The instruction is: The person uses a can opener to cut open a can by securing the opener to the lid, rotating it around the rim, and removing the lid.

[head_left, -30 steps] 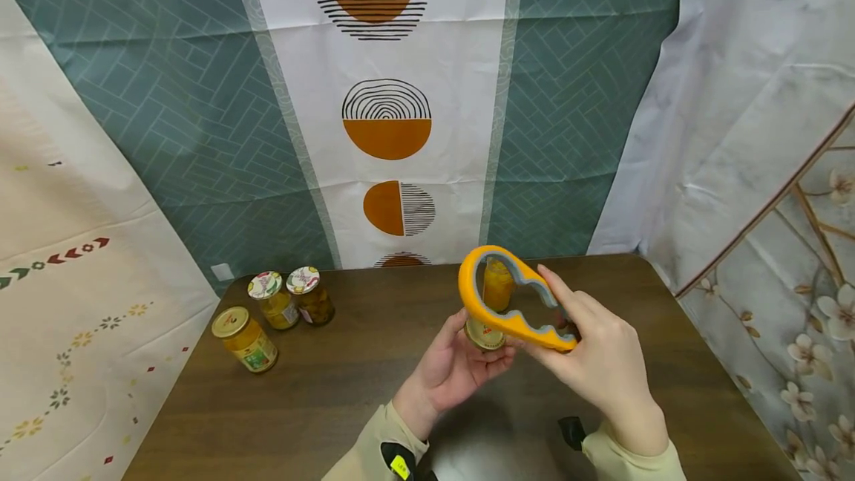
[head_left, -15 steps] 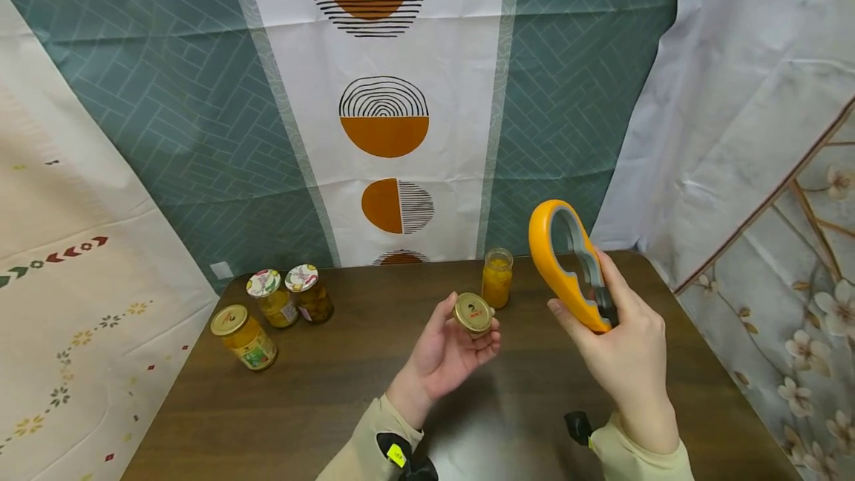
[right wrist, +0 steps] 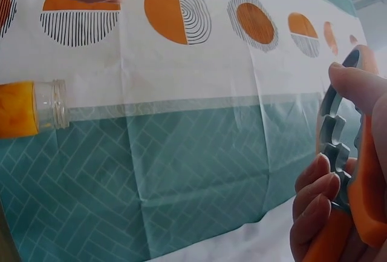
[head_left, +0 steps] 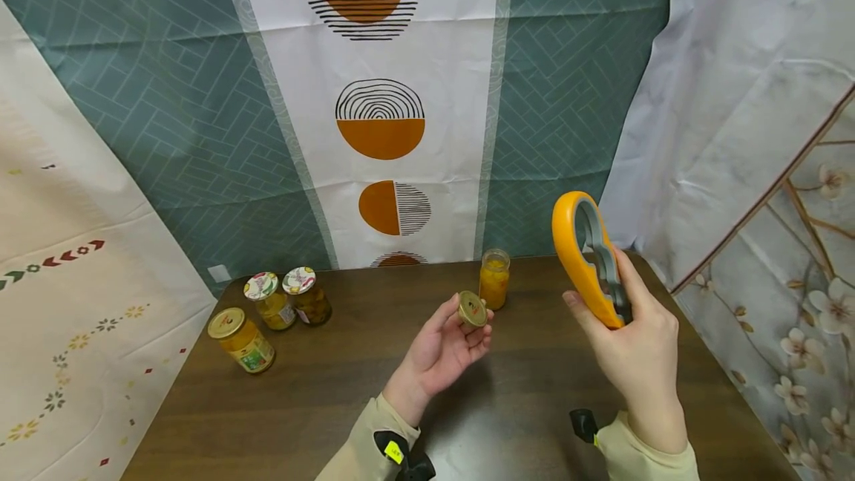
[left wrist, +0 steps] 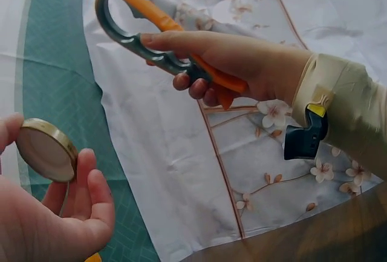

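Between the thumb and fingers of my left hand [head_left: 437,351] is a round gold jar lid [head_left: 473,309], pinched at its edge. The left wrist view shows the pale underside of the lid [left wrist: 47,150]. My right hand [head_left: 631,332] grips an orange jar opener [head_left: 580,266] with a grey toothed inner edge, held up off the table. Behind the left hand stands a lidless glass jar [head_left: 494,280] of yellow-orange contents. Its bare threaded mouth shows in the right wrist view, where the jar [right wrist: 30,109] appears sideways.
At the table's back left stand a gold-lidded jar [head_left: 242,340] and two jars with patterned lids, one yellowish [head_left: 270,301] and one darker [head_left: 307,295]. The brown table [head_left: 347,392] meets a hanging patterned cloth [head_left: 414,169] at its back edge.
The opener in my right hand has moved right and up, away from the lid. My left hand has shifted slightly left with the lid, so the open jar behind shows uncovered.
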A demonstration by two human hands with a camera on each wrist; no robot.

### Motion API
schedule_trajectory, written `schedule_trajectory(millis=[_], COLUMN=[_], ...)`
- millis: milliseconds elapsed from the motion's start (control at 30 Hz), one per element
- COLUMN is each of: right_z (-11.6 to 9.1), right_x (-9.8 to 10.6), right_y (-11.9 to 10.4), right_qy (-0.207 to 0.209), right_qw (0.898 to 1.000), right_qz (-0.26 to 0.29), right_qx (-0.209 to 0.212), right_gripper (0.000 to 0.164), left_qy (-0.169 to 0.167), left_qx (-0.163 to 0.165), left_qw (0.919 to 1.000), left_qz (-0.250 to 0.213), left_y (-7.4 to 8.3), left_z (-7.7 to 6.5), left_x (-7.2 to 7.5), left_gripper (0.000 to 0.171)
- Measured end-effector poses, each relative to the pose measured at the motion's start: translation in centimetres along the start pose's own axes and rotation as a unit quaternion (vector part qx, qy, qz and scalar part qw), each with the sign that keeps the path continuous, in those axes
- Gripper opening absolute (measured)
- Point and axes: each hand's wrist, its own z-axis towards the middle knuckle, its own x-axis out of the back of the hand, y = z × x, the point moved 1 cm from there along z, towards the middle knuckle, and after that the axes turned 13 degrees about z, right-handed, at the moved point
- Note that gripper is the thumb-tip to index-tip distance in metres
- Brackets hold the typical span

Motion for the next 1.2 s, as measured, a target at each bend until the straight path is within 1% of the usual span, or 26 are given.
schedule_trajectory(millis=[233,400,467,633,800,867,1067,1200], right_z=[0.0,0.1,0.1,0.2,0.1,0.1,0.1,0.1], right_x=[0.2,0.2,0.2,0.3,0.2,0.2,0.2,0.2], right_y=[0.1,0.2,0.3,0.4,0.4,0.5,0.5,0.6], right_qy=[-0.001,-0.001,-0.002,-0.005,-0.006,-0.006,-0.008,-0.01], right_qw=[1.0,1.0,1.0,1.0,1.0,1.0,1.0,1.0], right_qz=[-0.003,-0.006,-0.006,-0.005,-0.006,-0.005,-0.009,-0.012], right_qx=[-0.006,-0.006,-0.007,-0.011,-0.015,-0.017,-0.019,-0.02], right_gripper=[0.083,0.083,0.082,0.081,0.082,0.081,0.08,0.079], left_qy=[0.052,0.083,0.092,0.103,0.096,0.092,0.1,0.113], left_qx=[-0.001,0.003,0.004,0.006,0.003,0.002,0.004,0.001], left_qw=[0.9986,0.9965,0.9957,0.9946,0.9949,0.9952,0.9943,0.9917], left_qz=[0.006,-0.007,-0.005,0.012,0.032,0.035,0.035,0.061], left_y=[-0.2,-0.2,-0.2,-0.2,-0.3,-0.3,-0.5,-0.7], left_z=[0.2,0.3,0.4,0.5,0.5,0.6,0.8,1.0], left_x=[0.2,0.3,0.3,0.5,0.7,0.7,0.9,1.2], left_gripper=[0.034,0.024,0.025,0.035,0.022,0.021,0.027,0.034])
